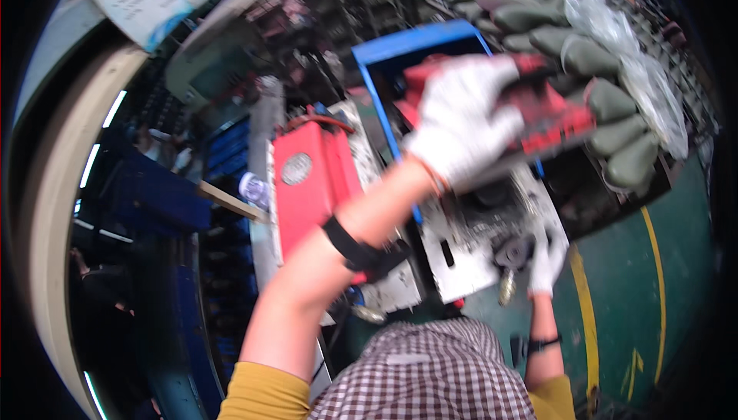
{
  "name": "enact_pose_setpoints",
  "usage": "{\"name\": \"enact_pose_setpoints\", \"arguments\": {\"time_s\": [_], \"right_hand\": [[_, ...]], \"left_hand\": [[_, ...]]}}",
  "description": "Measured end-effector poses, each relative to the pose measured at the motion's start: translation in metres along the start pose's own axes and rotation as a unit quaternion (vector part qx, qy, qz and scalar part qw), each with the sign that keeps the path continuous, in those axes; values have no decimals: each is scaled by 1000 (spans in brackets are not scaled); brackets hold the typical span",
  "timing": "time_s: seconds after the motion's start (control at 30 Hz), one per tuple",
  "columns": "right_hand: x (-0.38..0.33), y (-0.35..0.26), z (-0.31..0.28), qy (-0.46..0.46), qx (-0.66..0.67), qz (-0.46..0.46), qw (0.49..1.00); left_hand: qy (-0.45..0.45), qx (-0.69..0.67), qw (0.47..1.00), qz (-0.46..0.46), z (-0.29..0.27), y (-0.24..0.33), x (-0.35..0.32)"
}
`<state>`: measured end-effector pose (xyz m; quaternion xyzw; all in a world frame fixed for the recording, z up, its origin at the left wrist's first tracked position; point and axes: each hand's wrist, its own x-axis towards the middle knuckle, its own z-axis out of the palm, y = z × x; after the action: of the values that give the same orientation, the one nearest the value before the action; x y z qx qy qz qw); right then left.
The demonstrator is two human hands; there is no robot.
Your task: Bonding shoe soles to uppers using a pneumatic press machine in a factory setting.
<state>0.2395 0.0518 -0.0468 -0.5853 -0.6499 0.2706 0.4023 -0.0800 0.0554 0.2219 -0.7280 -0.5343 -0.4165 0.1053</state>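
Note:
My left hand [463,120], in a white glove, reaches over a blue metal frame [415,49]. Red, blurred pieces [550,124] lie on both sides of it, and its thumb and forefinger stretch toward a dark part. Motion smears the fingers, so whether they grip anything is unclear. Lower right, my right hand [547,265], also gloved, rests at the edge of a pale metal plate [461,270] with fingers stretched out. Beside it sits a dark round fitting [513,253] with a brass-coloured end [506,287].
Left of the frame stands a red machine housing [307,174] with a round plate on it. Several green shoe-last-like forms [607,105] fill the right back, with clear plastic [646,74] over some. Yellow lines [586,312] mark the green floor. A printed sheet [138,1] hangs upper left.

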Motion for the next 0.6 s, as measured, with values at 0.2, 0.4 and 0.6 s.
{"name": "enact_pose_setpoints", "arguments": {"time_s": [0.2,0.4,0.6], "right_hand": [[-116,79,-12,-153,255,215,930],[-135,56,-33,-259,495,475,680],[-126,60,-39,-184,613,555,531]], "left_hand": [[30,4,999,24,67,43,-103],[13,15,998,65,141,37,-186],[-23,51,995,85,187,18,-246]]}}
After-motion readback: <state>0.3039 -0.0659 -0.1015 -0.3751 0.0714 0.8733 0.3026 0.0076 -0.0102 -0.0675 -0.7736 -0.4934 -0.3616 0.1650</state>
